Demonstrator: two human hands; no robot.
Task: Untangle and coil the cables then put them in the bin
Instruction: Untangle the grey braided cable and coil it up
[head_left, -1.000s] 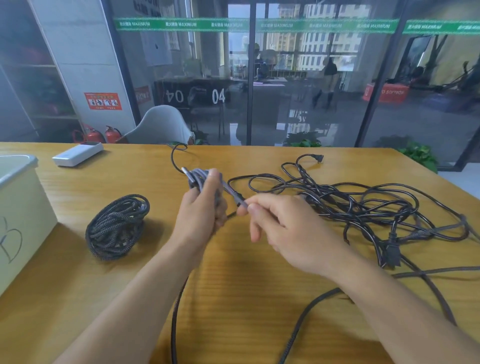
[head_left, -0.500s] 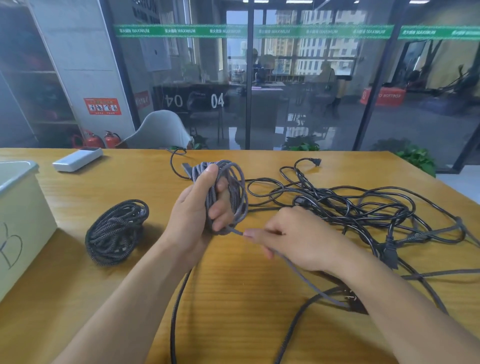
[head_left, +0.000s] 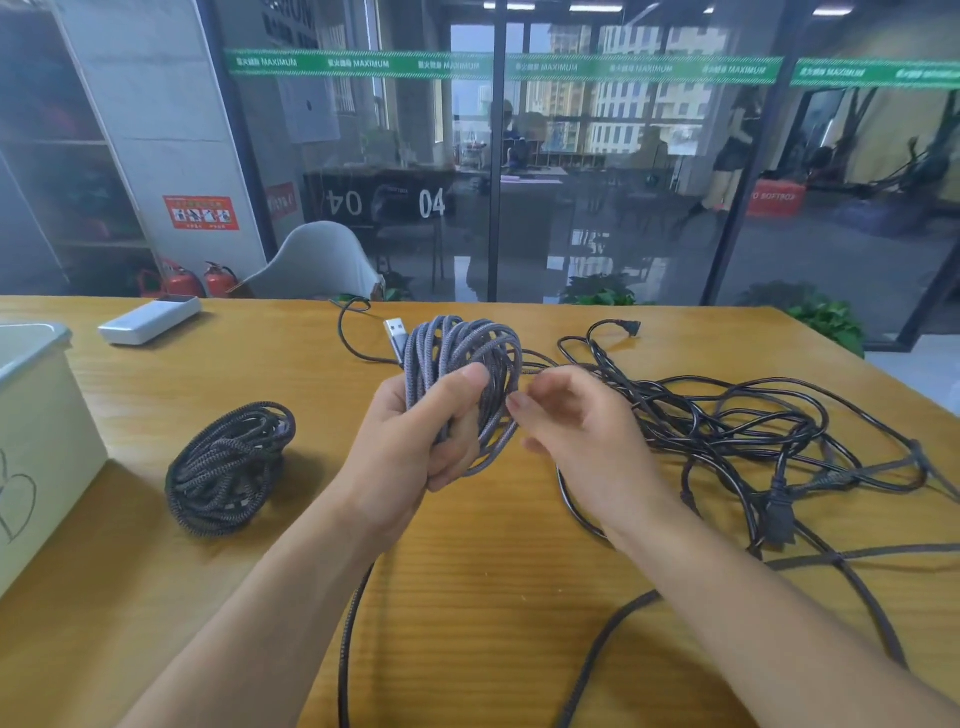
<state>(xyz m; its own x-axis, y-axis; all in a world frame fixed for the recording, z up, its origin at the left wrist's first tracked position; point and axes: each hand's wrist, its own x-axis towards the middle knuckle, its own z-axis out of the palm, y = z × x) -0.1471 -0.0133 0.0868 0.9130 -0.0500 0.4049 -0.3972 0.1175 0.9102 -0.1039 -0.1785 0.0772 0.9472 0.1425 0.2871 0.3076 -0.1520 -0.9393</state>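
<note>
The left hand (head_left: 415, 441) grips a coil of grey braided cable (head_left: 467, 364) above the middle of the wooden table (head_left: 467, 597), its metal plug (head_left: 396, 335) sticking up at the coil's far left, while the right hand (head_left: 582, 441) hovers just beside the coil with loosely bent fingers, whether touching the cable I cannot tell. A finished dark coil (head_left: 228, 467) lies on the table to the left, near the pale bin (head_left: 36, 441) at the left edge, and a tangle of black cables (head_left: 753, 431) sprawls on the right.
</note>
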